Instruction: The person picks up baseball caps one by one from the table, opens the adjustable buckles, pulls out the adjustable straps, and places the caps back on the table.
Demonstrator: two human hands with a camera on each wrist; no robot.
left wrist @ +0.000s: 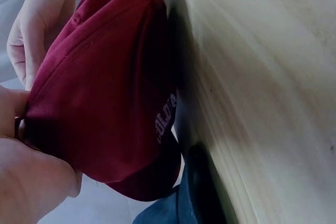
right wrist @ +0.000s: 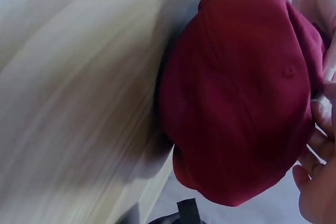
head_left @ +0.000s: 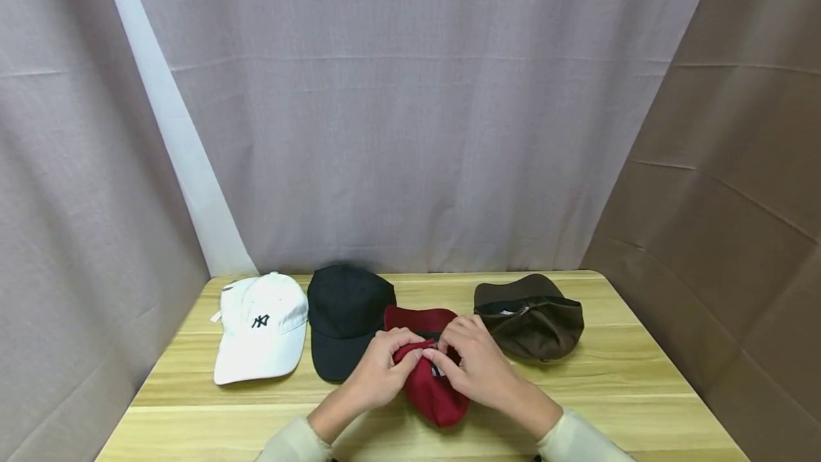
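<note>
A dark red baseball cap (head_left: 438, 405) is held between both hands at the table's near middle, brim on the far side and a label showing inside its opening. My left hand (head_left: 378, 371) pinches the cap's edge with thumb and fingers. From the other side my right hand (head_left: 477, 362) pinches the same edge, the two thumbs close together. Pale lettering shows on the red crown (left wrist: 105, 87) in the left wrist view. The right wrist view has the crown (right wrist: 241, 98) just over the tabletop, fingers at its edge. What the fingertips grasp is partly hidden.
On the wooden table (head_left: 641, 391), a white cap (head_left: 259, 330) with a dark logo stands far left, beside a black cap (head_left: 349, 312). A dark brown cap (head_left: 535, 326) lies to the right, its opening showing. Grey curtains (head_left: 410, 127) hang behind.
</note>
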